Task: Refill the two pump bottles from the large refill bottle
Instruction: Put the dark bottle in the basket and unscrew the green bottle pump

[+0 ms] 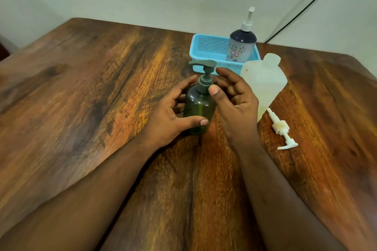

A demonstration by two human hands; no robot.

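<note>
From my head view, my left hand wraps the green bottle low on its body at the middle of the desk, while my right hand pinches its pump collar. I should steady the body and twist only the collar. The bottle stands upright, spout aimed left; the refill bottle sits open just right of it
</note>
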